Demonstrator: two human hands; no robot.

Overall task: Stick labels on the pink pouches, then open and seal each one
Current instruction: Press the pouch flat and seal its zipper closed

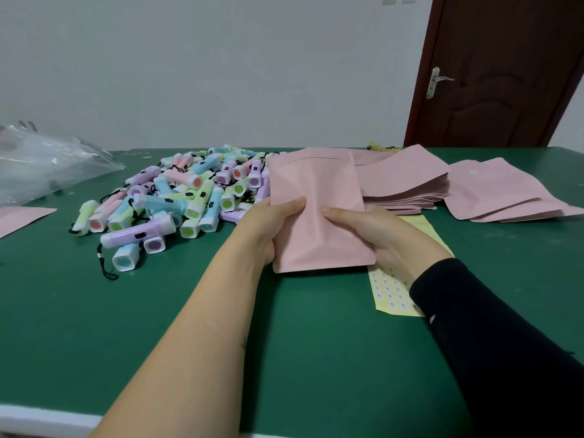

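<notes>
Left hand (268, 226), right hand (373, 235) grip pink pouch (316, 184) by sides, thumbs on front, probably spreading it. Label sheet (388, 289) just right of pouch, handy.

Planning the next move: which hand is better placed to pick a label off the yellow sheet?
Probably the right. The right hand sits just above the label sheet, while the left hand grips the pouch on the far side and can steady it.

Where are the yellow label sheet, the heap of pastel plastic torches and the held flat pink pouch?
Yellow label sheet (392, 294): head view, its lower part.
Heap of pastel plastic torches (167, 203): head view, a blue torch mid-heap.
Flat pink pouch (316, 184): head view, front face.
</notes>
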